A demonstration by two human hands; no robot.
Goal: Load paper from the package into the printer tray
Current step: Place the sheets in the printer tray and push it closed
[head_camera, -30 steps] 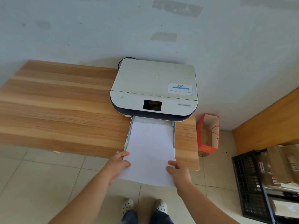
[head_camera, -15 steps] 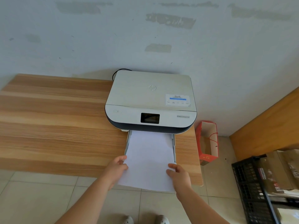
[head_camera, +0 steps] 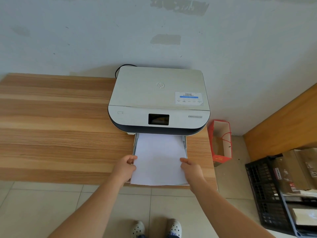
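A white printer (head_camera: 158, 93) with a dark screen stands at the back right of a wooden table (head_camera: 56, 134). Its paper tray (head_camera: 185, 143) sticks out at the front. A stack of white paper (head_camera: 159, 157) lies in the tray, its far end under the printer and its near end at the table's front edge. My left hand (head_camera: 126, 166) grips the stack's left edge. My right hand (head_camera: 192, 168) grips its right edge. No paper package is in view.
A red paper bag (head_camera: 220, 143) stands on the tiled floor right of the table. A black crate (head_camera: 267, 193) with boxes sits at the lower right, and a wooden panel (head_camera: 283, 121) leans along the right wall. My two shoes show at the bottom.
Both hands have pushed the paper stack forward, deeper into the tray under the printer. The stack's near end has come from beyond the table edge to about level with it.
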